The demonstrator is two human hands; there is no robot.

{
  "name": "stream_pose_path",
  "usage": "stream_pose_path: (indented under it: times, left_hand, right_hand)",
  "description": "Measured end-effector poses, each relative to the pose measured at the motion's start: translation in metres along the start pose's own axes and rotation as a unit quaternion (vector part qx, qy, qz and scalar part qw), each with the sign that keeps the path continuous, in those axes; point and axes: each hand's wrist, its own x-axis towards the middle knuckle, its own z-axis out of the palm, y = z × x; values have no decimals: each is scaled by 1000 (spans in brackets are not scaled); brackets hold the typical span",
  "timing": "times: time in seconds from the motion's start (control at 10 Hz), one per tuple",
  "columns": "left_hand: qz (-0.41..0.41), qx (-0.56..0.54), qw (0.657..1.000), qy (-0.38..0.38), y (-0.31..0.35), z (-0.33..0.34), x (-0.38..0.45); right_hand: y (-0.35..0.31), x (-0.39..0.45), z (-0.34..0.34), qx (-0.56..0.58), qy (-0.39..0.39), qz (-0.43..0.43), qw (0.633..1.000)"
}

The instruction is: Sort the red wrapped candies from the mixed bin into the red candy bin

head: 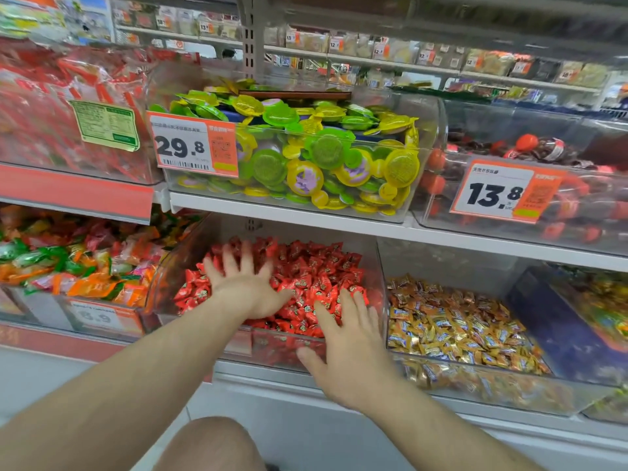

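A clear plastic bin (176, 266) on the lower shelf holds a heap of red wrapped candies (316, 266). My left hand (243, 283) lies flat on the heap with fingers spread, palm down. My right hand (350, 345) is spread open at the bin's front edge, fingertips reaching onto the red candies, thumb against the front wall. Neither hand holds a candy. Left of it a bin of mixed candies (78, 266) in orange, green and red wrappers stands on the same shelf.
A bin of gold wrapped candies (458, 328) sits right of the red bin. The shelf above carries a bin of green and yellow jelly cups (323, 154), red packets (51, 107) and price tags (192, 147). My knee (210, 447) shows below.
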Motion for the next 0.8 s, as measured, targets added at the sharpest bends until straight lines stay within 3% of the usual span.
stream_pose_path:
  times: [0.1,0.2,0.3,0.4,0.5,0.6,0.7,0.8]
  left_hand:
    - [13,-39,996,-79,-13,9,3]
    - [111,-64,984,-127,1,11,9]
    - [133,-18,980,-147,7,8,9]
    - [133,23,986,-95,5,4,1]
    - [111,-4,993,-36,3,8,-2]
    - [82,-52,989,-115,1,10,-4]
    - [110,-28,991,-74,7,3,-13]
    - [126,-57,990,-8,14,-6,-26]
  right_hand:
    - [-7,41,0,24,-23,62,998]
    - [-6,80,3,40,-89,126,987]
    - [-6,91,6,14,-168,137,976]
    - [-5,91,2,-1,-134,114,984]
    - [2,87,7,10,-145,113,983]
    - [5,83,10,27,-171,122,977]
    - [5,77,-1,26,-115,78,990]
    - [7,65,-20,17,2,-10,1000]
